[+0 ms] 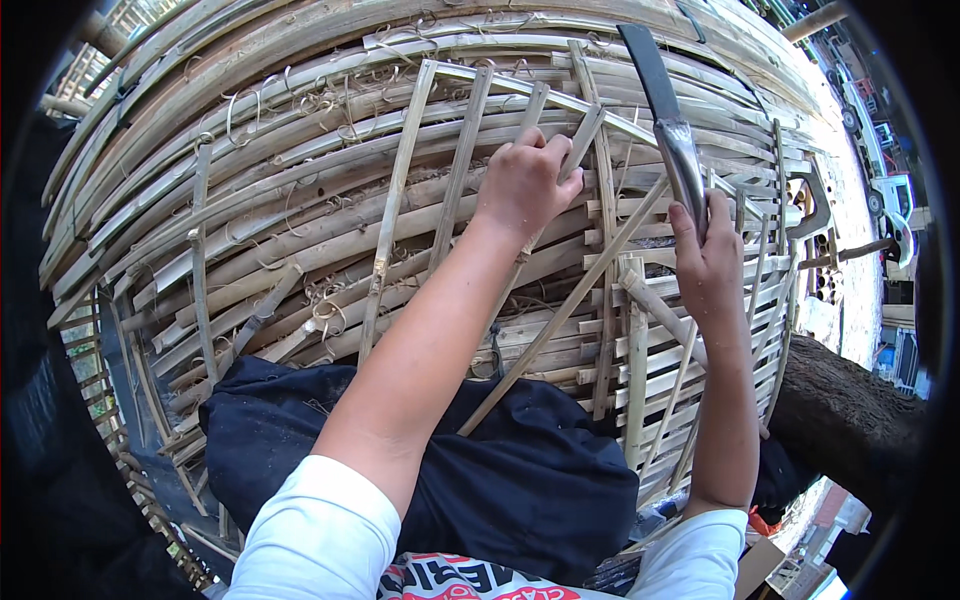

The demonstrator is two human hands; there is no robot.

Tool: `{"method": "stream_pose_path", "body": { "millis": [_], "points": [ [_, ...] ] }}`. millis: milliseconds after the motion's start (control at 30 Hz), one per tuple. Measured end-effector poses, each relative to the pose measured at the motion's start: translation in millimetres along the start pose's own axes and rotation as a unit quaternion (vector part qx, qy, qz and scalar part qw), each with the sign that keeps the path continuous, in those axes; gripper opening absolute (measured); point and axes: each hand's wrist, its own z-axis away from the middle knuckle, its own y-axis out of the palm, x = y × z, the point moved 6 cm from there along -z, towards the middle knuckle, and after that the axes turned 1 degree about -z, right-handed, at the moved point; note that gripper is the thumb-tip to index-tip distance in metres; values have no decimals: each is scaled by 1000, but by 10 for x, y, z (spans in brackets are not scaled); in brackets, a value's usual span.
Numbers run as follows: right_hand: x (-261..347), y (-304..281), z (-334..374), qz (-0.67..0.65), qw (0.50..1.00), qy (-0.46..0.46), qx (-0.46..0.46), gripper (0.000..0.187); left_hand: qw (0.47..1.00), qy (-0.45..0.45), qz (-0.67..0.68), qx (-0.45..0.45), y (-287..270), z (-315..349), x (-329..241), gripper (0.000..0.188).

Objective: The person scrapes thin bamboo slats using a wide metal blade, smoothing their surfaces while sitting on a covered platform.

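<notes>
My left hand [528, 188] is closed around a narrow bamboo slat [586, 138], whose end sticks out past the fingers. In my right hand [708, 255] is a machete [652, 80] with a dark, flat blade and a shiny metal neck. Its blade points up and away, to the right of the slat and apart from it. Several other cut slats [398, 200] lean around my left hand, joined near their tops by a thin crosswise strip [510, 84]. A long thin bamboo strip [570, 305] slants between my forearms.
Split bamboo poles [300, 180] lie across the far side, scattered with curled shavings [330, 318]. Dark cloth [520, 460] covers my lap. A bamboo lattice [660, 390] stands at the right, beside a thick brown trunk [850, 405]. Parked vehicles [895, 205] show beyond.
</notes>
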Motion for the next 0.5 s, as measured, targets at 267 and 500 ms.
{"method": "stream_pose_path", "body": {
  "millis": [267, 500],
  "points": [
    [-282, 446, -752, -149, 983, 95, 48, 42, 1000, 15, -10, -7, -28, -18, -28, 30],
    [-299, 880, -1405, -156, 985, -28, -69, 38, 999, 28, 11, -24, 16, -29, -64, 30]
  ]
}}
